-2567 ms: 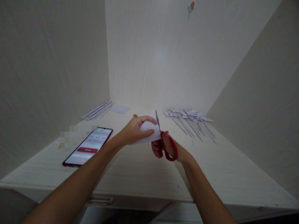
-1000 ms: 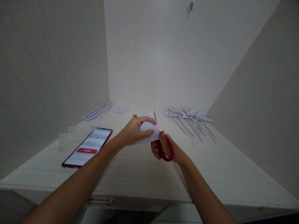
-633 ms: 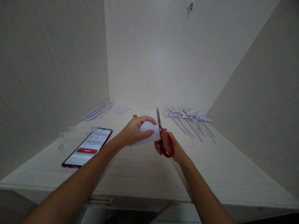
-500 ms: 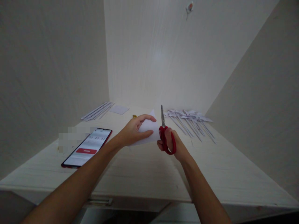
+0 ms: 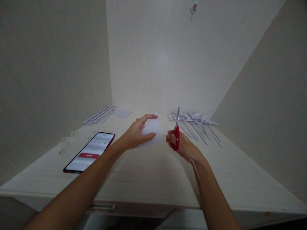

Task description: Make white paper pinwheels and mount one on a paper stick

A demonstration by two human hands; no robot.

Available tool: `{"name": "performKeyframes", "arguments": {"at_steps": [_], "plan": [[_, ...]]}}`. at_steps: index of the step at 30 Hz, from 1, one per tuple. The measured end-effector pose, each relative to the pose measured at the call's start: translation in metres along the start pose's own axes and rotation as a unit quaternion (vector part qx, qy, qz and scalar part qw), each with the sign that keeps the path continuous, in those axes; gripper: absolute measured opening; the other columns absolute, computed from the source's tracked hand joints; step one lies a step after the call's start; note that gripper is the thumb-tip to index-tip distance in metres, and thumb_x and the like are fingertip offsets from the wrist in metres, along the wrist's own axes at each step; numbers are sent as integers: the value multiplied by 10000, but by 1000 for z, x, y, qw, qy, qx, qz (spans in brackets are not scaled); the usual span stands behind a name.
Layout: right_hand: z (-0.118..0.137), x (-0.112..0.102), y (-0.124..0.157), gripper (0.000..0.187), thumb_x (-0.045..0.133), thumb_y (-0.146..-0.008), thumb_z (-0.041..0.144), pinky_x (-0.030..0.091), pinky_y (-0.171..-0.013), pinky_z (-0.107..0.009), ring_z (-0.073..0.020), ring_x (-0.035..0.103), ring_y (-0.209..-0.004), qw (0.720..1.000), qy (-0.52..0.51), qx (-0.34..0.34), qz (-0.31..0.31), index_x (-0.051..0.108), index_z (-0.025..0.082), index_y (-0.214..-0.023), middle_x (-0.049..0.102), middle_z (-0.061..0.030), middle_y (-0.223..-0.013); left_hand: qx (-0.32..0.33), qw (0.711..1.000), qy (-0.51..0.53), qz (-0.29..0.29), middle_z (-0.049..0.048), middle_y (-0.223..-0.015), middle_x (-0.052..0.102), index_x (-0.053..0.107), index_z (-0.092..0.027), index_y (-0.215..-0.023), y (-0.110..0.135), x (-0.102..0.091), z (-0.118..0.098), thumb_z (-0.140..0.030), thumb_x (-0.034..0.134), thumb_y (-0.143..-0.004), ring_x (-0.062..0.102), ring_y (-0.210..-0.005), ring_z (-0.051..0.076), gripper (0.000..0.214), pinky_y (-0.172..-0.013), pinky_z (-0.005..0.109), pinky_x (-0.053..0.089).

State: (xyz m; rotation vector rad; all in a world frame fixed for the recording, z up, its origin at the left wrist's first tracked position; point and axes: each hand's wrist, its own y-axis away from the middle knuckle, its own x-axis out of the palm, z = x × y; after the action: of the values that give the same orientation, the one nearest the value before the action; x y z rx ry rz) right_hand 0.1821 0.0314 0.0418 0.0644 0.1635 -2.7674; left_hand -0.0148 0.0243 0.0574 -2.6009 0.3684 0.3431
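A piece of white paper is held above the middle of the table by my left hand, thumb and fingers at its near and far edges. To the right of the paper, apart from it, my right hand grips red-handled scissors. The scissor blades point up and away, look closed, and show almost edge-on. Part of the paper is hidden behind my left hand. A small yellow object peeks out just beyond that hand.
Several paper pinwheels on sticks lie at the back right. Rolled paper sticks and a square of paper lie at the back left. A phone showing a timer rests left of my left forearm. Walls enclose the table.
My right hand has turned and shifted right, taking the scissors away from the paper, so they now show edge-on. My left hand and the paper have moved slightly left.
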Motion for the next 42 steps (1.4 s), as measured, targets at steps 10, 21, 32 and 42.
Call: {"name": "performKeyframes", "arguments": {"at_steps": [10,21,32,42], "plan": [[2,-1,11,604,529,-656,676,233,-471,-220,-58,348,-535,942,-118,14,315,424,162,-955,340,41,-686,16,999,48,7,11,-820,538,383,-149,-1211,-1,-2,0,-188,606,-700,505,-603,76,559,-520,171,431],[0,6,5,454,509,-750,589,274,-483,-236,-71,384,-519,974,-108,-29,198,461,172,-923,385,42,-642,16,998,62,-9,38,-878,570,395,-138,-1206,-1,-2,-3,-193,620,-679,545,-660,101,576,-579,207,464],[-3,8,-1,377,573,-716,528,325,-504,-226,-79,385,-554,997,-22,-70,12,490,182,-838,406,37,-639,10,999,43,-15,31,-854,554,396,-147,-1207,-2,-2,-3,-203,621,-681,521,-612,84,574,-529,181,438],[8,12,12,550,266,-763,709,340,-544,-290,-122,373,-560,974,84,-76,194,459,196,-729,410,-4,-628,35,999,-18,-8,25,-854,559,414,-155,-1189,0,-5,-2,-204,604,-702,546,-659,101,525,-561,193,446]]}}
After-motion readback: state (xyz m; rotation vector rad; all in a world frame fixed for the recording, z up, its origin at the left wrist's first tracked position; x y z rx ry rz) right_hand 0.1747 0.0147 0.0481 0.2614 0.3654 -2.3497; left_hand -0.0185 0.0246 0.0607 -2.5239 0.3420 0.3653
